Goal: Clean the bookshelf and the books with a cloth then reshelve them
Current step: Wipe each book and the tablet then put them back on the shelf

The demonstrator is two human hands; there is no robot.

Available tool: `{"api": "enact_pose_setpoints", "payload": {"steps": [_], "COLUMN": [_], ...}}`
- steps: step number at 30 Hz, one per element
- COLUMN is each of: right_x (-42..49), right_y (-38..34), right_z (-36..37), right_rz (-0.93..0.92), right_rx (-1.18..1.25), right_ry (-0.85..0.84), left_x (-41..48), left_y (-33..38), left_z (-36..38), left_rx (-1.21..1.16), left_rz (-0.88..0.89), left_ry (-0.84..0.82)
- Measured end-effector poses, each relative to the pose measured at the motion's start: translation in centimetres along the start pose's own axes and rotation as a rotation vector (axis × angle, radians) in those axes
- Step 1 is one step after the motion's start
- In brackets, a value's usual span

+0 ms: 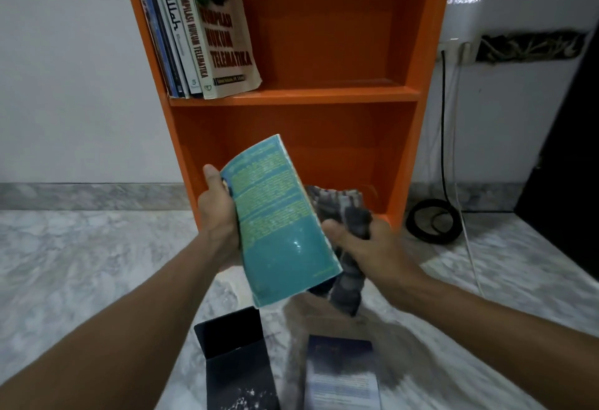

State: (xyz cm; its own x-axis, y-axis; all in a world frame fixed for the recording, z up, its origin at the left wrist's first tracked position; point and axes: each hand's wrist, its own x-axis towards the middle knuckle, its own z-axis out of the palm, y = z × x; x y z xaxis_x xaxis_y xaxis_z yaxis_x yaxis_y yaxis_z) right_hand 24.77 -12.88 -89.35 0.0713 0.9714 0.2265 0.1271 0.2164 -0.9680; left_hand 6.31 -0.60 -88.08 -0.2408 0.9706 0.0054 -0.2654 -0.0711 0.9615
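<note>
Two hands share the job: the left hand (217, 215) grips the teal book (278, 225) by its spine edge, cover tilted up for wiping, before the orange shelf (291, 97); the right hand (359, 244) clutches the grey cloth (350, 267) against its edge

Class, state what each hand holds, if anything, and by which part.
The left hand grips the teal book by its left long edge; the right hand clutches the grey cloth around its bunched middle.
</note>
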Motion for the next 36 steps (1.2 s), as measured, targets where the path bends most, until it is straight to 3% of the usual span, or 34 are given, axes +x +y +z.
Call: {"api": "enact_pose_setpoints", "payload": {"steps": [3,7,12,15,18,20,22,27,28,30,33,35,36], "right_x": [-0.4,-0.3,0.8,1.1,0.7,-0.2,-1.0,4.4,5.8,7.1,3.3,-1.2,-3.4], "right_y": [-0.2,0.9,1.5,2.0,2.0,2.2,2.1,-3.4,-4.4,-4.6,-0.2,4.7,6.7], "right_z": [2.5,3.0,1.1,0.0,-0.7,-1.0,-1.6,-4.6,-4.8,-3.9,-0.3,0.6,0.3], "right_rz": [0.045,-0.049,-0.392,-0.471,-0.527,-0.500,-0.500,-0.551,-0.561,-0.568,-0.459,-0.631,-0.701], "right_rx": [0.003,-0.157,-0.830,-1.005,-0.898,-0.782,-0.816,-0.778,-0.814,-0.811,-0.912,-1.094,-1.147], "right_ry": [-0.152,0.022,0.268,0.284,0.093,-0.158,-0.229,0.405,0.467,0.369,0.035,-0.170,-0.359], "left_x": [-0.1,0.1,-3.2,-3.8,-3.5,-3.4,-3.0,-2.9,-3.0,-3.2,-3.4,-3.0,-2.7], "left_y": [-0.4,-0.7,2.3,2.7,2.2,2.1,2.0,2.1,2.1,2.1,2.2,2.1,1.9], "left_z": [1.4,3.0,6.6,8.0,8.2,7.7,6.7,4.9,4.8,4.9,4.9,4.2,3.6], "left_rx": [0.072,0.220,0.029,-0.005,-0.060,-0.068,-0.053,-0.082,-0.087,-0.092,-0.108,-0.052,-0.018], "left_rz": [0.004,-0.108,-0.273,-0.225,-0.263,-0.318,-0.375,-0.440,-0.456,-0.476,-0.496,-0.496,-0.495], "left_ry": [-0.031,-0.114,-0.489,-0.486,-0.390,-0.441,-0.512,-0.646,-0.665,-0.701,-0.725,-0.693,-0.682]}}
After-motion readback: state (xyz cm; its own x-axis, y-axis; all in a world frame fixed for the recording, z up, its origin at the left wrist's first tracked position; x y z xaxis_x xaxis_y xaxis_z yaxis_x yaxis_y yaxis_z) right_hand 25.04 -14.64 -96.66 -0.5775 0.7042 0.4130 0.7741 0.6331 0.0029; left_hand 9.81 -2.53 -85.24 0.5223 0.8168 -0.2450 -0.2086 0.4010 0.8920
